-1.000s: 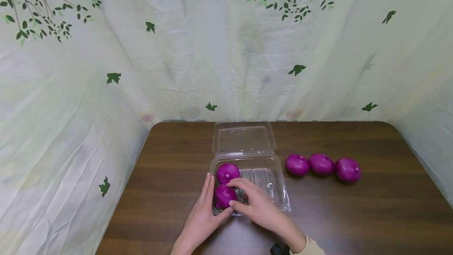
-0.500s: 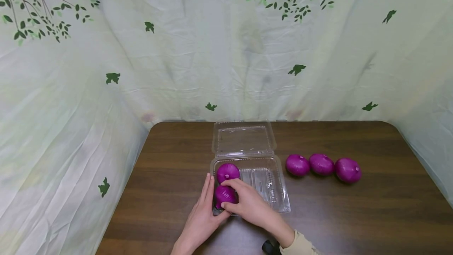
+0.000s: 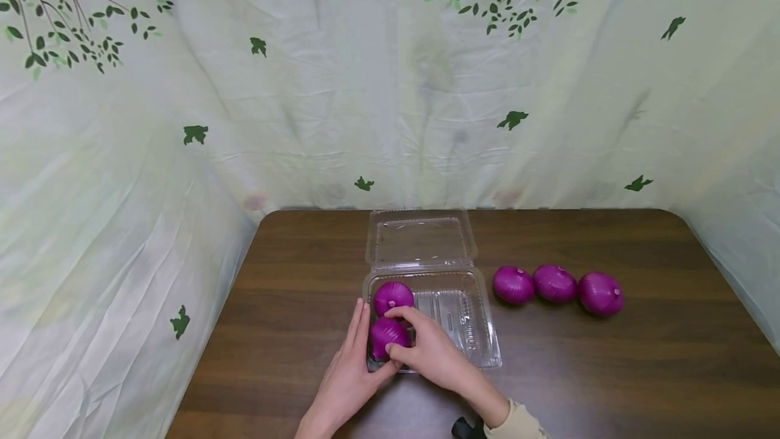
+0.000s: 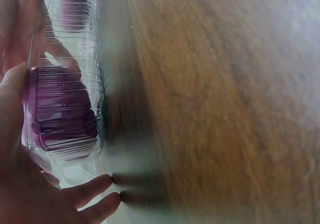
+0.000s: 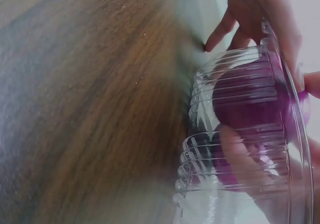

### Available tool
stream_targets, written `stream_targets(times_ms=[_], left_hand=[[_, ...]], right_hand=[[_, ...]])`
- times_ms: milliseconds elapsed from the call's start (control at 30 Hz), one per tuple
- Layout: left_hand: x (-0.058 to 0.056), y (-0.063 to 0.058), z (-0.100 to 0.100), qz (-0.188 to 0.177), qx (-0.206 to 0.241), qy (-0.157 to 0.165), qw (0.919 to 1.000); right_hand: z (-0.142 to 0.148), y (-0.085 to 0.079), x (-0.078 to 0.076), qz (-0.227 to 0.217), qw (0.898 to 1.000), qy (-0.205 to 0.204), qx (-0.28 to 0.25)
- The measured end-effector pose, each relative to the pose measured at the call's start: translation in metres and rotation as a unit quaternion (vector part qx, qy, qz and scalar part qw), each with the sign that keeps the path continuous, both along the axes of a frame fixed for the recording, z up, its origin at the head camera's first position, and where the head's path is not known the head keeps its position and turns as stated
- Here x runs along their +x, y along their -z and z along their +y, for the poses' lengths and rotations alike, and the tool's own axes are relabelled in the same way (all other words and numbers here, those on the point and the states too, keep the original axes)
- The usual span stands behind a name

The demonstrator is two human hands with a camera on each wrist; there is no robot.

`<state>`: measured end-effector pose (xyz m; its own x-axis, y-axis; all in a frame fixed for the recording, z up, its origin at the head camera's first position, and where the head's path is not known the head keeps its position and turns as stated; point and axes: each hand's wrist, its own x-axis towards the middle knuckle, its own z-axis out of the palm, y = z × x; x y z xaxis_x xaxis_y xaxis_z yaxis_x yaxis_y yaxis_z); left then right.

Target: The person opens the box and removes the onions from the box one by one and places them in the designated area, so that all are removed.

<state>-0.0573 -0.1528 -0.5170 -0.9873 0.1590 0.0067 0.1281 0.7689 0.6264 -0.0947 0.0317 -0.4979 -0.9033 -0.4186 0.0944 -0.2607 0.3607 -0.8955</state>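
Note:
A clear plastic clamshell container [image 3: 490, 330] stands on the table with its lid [image 3: 420, 239] folded back. Two red onions are in its left half, one behind the other. My right hand [image 3: 435, 358] reaches inside and grips the front onion [image 3: 386, 336] between thumb and fingers. In the right wrist view that onion [image 5: 245, 96] shows through the ribbed wall, a finger beside it. The back onion [image 3: 393, 295] sits just beyond my fingertips. My left hand [image 3: 347, 371] rests against the container's left side, fingers straight, thumb at the front rim.
Three more red onions, left [image 3: 512, 284], middle [image 3: 554, 283] and right [image 3: 600, 293], lie in a row to the right of the container on the wooden table [image 3: 579, 371]. A pale leaf-patterned cloth [image 3: 426, 120] hangs behind the table.
My right hand has moved slightly left around the front onion, then shifted back a little to the right. The left hand, container and other onions stay put.

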Motion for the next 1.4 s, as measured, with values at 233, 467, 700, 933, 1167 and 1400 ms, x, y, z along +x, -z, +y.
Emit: stream_targets(times_ms=[233,467,700,933,1167,1400], left_hand=[[-0.001,-0.001,0.001,-0.003,-0.004,-0.005,1.0000],[-0.002,-0.001,0.001,-0.014,-0.002,-0.009,0.9999],[-0.002,-0.001,0.002,-0.019,-0.006,-0.009,0.9998],[-0.003,0.000,0.003,-0.018,-0.008,-0.009,0.9998],[-0.003,-0.001,0.004,-0.018,-0.008,-0.010,0.9997],[-0.003,-0.002,0.004,-0.022,-0.009,-0.013,0.9996]], right_hand=[[0.005,0.000,-0.002,-0.067,0.992,0.007,-0.104],[0.010,-0.004,-0.001,-0.097,0.984,0.025,-0.150],[0.016,-0.007,0.001,-0.106,0.975,0.037,-0.192],[0.023,-0.011,0.003,-0.124,0.963,0.052,-0.235],[0.032,-0.020,0.005,-0.123,0.955,0.073,-0.261],[0.045,-0.027,0.007,-0.093,0.953,0.105,-0.270]])
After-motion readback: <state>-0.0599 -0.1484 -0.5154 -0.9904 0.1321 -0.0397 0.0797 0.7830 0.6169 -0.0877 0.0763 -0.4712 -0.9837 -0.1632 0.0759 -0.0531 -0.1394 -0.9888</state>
